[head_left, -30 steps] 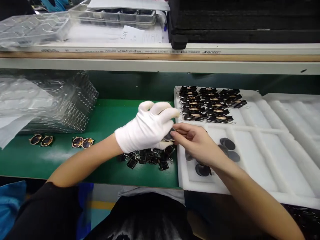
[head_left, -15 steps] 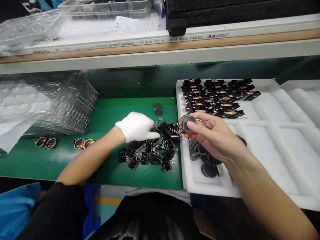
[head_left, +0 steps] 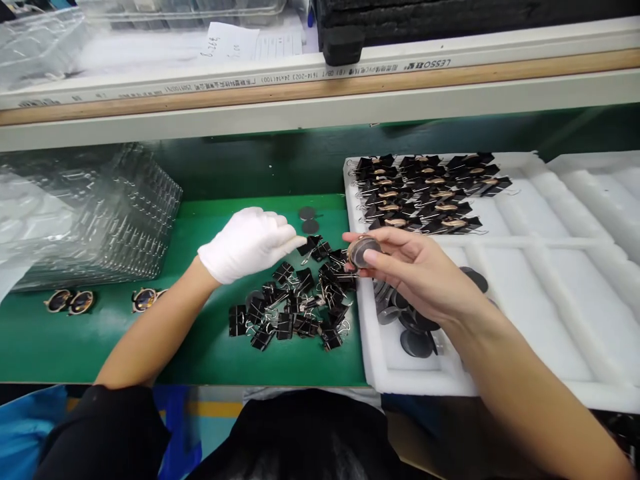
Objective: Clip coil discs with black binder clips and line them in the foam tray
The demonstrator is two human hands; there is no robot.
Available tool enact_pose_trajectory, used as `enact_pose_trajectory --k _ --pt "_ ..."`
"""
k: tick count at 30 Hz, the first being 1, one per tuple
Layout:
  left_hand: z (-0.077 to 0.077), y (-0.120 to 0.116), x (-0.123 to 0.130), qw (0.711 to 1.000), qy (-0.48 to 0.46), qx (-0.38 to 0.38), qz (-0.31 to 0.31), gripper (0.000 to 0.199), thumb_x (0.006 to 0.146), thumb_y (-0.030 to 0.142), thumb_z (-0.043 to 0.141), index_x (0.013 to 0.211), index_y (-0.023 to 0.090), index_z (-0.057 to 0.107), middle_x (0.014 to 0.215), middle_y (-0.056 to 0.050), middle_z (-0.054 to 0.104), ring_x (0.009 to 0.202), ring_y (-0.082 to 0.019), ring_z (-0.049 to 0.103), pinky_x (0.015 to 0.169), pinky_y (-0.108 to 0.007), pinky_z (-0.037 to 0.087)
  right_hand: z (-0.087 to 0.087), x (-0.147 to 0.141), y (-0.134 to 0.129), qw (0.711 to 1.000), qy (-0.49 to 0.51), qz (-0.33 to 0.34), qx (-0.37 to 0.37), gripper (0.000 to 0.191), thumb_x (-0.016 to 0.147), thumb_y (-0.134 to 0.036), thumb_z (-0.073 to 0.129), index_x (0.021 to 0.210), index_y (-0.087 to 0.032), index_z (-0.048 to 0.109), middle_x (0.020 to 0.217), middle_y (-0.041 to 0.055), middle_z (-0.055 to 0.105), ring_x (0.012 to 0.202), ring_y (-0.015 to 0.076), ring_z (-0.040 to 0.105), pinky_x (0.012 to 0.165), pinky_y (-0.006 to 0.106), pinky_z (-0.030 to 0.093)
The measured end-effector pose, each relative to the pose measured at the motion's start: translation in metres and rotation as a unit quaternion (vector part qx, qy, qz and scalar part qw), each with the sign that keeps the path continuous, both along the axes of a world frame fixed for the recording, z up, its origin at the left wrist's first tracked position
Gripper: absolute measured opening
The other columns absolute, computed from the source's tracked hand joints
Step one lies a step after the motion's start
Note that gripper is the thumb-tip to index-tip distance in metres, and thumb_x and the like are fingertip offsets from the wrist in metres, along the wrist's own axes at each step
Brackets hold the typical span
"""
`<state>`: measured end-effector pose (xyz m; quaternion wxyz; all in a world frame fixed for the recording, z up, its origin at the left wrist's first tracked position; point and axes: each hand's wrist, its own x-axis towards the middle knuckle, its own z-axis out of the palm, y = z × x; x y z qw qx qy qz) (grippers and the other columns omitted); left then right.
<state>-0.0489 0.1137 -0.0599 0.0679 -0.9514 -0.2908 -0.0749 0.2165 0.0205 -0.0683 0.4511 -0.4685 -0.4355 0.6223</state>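
Note:
My left hand (head_left: 253, 243), in a white glove, has its fingers pressed together. At their tips is a black binder clip (head_left: 311, 245), just above a loose pile of binder clips (head_left: 293, 320) on the green tabletop. My bare right hand (head_left: 417, 267) pinches a gold-rimmed round glasses part (head_left: 363, 253) with a dark round disc on its face, thumb on the disc. The hand hovers over the left edge of the white foam tray (head_left: 369, 360). Below it, several dark round lenses (head_left: 417, 341) lie in a tray compartment, partly covered by my hand and wrist.
Rows of clipped gold-coloured pieces (head_left: 435, 193) fill the tray's back left. Two dark discs (head_left: 309, 220) lie behind the clip pile. Round sunglasses (head_left: 81, 303) rest at the left, near stacked clear plastic trays (head_left: 100, 220). A shelf edge (head_left: 300, 110) crosses the back.
My left hand has drawn up and left out of the pile, a binder clip now showing at its fingertips. The right hand keeps its hold on the round glasses part, nearly still.

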Motion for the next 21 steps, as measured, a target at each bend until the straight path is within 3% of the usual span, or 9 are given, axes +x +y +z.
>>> enact_pose_trajectory --k 3,6,8,11,15,21 --pt "-0.001 -0.017 0.009 0.984 -0.165 -0.068 0.016 0.049 0.106 0.039 0.044 0.062 0.018 0.052 0.058 0.002 0.05 0.055 -0.011 0.044 0.058 -0.028 0.029 -0.005 -0.008 -0.003 0.998 -0.005 0.043 0.035 0.021 0.08 -0.034 0.088 0.097 -0.026 0.077 0.113 0.0067 0.076 0.103 0.0231 0.072 0.082 0.034 0.061" --pt "-0.004 -0.033 0.017 0.962 -0.252 -0.106 0.005 0.051 0.103 0.031 0.048 0.055 0.019 0.037 0.052 0.006 0.029 0.05 -0.009 0.027 0.052 -0.028 0.023 -0.012 -0.016 -0.006 0.994 0.036 0.078 0.06 0.018 0.083 -0.031 0.086 0.096 -0.025 0.075 0.095 0.0033 0.078 0.082 0.0182 0.074 0.075 0.032 0.061" --pt "-0.005 -0.039 0.019 0.95 -0.275 -0.148 -0.021 0.051 0.102 0.028 0.047 0.054 0.019 0.033 0.052 0.006 0.024 0.05 -0.008 0.021 0.051 -0.028 0.021 -0.014 -0.019 -0.009 0.991 0.072 0.095 0.063 0.018 0.084 -0.028 0.086 0.097 -0.024 0.075 0.092 0.0025 0.078 0.076 0.0159 0.074 0.074 0.03 0.062" --pt "-0.002 -0.044 0.016 0.934 -0.27 -0.232 -0.034 0.05 0.097 0.032 0.052 0.054 0.018 0.032 0.05 0.007 0.027 0.05 -0.007 0.021 0.05 -0.026 0.022 -0.013 -0.021 -0.013 0.989 0.072 0.114 0.061 0.018 0.083 -0.022 0.086 0.098 -0.024 0.075 0.092 0.003 0.079 0.08 0.0157 0.075 0.075 0.027 0.063" --pt "0.006 -0.051 0.014 0.94 -0.211 -0.266 0.041 0.057 0.076 0.054 0.071 0.051 0.02 0.033 0.046 0.007 0.031 0.048 -0.007 0.025 0.046 -0.025 0.021 -0.009 -0.023 -0.014 0.99 0.046 0.115 0.069 0.016 0.083 -0.02 0.085 0.096 -0.024 0.077 0.093 0.0027 0.079 0.079 0.0142 0.075 0.074 0.024 0.063" --pt "0.01 -0.049 0.014 0.953 -0.15 -0.26 0.044 0.053 0.084 0.054 0.061 0.054 0.02 0.034 0.046 0.007 0.033 0.046 -0.007 0.028 0.049 -0.026 0.021 -0.01 -0.023 -0.014 0.991 -0.009 0.081 0.104 0.016 0.082 -0.025 0.086 0.095 -0.024 0.077 0.101 0.0049 0.076 0.086 0.0175 0.074 0.077 0.03 0.063"
